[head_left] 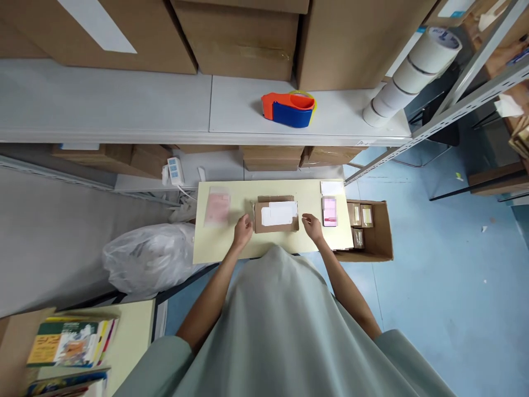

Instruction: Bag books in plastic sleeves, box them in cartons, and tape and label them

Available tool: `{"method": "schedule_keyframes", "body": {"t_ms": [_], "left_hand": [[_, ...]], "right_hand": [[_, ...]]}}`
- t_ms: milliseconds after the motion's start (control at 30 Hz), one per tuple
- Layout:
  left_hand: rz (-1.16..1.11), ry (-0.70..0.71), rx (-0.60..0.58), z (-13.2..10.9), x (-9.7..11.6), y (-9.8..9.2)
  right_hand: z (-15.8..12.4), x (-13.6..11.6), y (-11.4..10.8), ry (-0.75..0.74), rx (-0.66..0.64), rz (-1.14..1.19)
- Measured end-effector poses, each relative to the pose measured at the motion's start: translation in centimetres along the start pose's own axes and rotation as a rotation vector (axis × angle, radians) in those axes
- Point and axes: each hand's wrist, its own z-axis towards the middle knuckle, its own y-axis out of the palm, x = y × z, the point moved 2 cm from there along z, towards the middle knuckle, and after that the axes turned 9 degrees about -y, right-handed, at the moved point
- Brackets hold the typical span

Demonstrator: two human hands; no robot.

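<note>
Cardboard box [276, 229] bears a rectangular white label [279, 213].

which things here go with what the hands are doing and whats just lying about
Seem part of the job:
left hand and right hand
cardboard box between them
white paper on top of it
pale yellow table beneath

Seem just lying about:
phone
pinkish sheet
orange-and-blue tape dispenser
white rolls
plastic bag
books
</note>
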Motion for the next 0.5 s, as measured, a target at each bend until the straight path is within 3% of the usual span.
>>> {"method": "schedule_keyframes", "body": {"t_ms": [133, 233, 367, 500], "left_hand": [[-0.072, 0.053, -0.046, 1.8, 2.1, 0.8], [-0.099, 0.07, -0.039, 1.8, 2.9, 0.5], [-0.211, 0.134, -0.058, 0.5, 2.7, -0.6], [-0.309, 0.153, -0.11, -0.8, 1.4, -0.5]], "right_hand": [[1.4, -1.3, 0.3, -0.029, 0.005, 0.071], [1.3, -1.7, 0.3, -0.056, 0.062, 0.157], [0.0, -1.4, -0.2, -0.159, 0.188, 0.417], [-1.4, -0.5, 0.2, -0.157, 0.192, 0.483]]}}
